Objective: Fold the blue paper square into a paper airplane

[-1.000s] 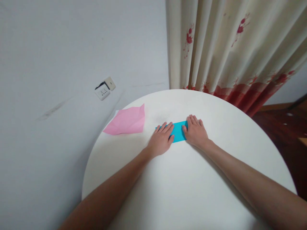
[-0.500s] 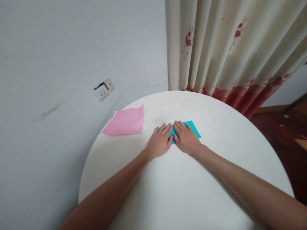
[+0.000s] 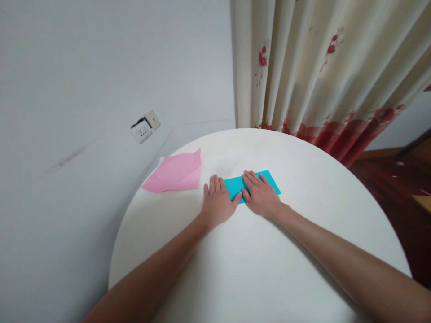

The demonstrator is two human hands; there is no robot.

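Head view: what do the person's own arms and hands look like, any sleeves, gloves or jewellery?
Both arms are bare from the bottom edge of the picture to the wrist; no sleeve shows. The left hand and the right hand wear no gloves. No ring, watch or bracelet can be seen, and no markings. The fingernails look short and unpainted, though they are small in this view.

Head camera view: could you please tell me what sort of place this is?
Probably a room in a home: a round white table stands by a plain wall with a socket, beside a floral curtain and a dark wooden floor.
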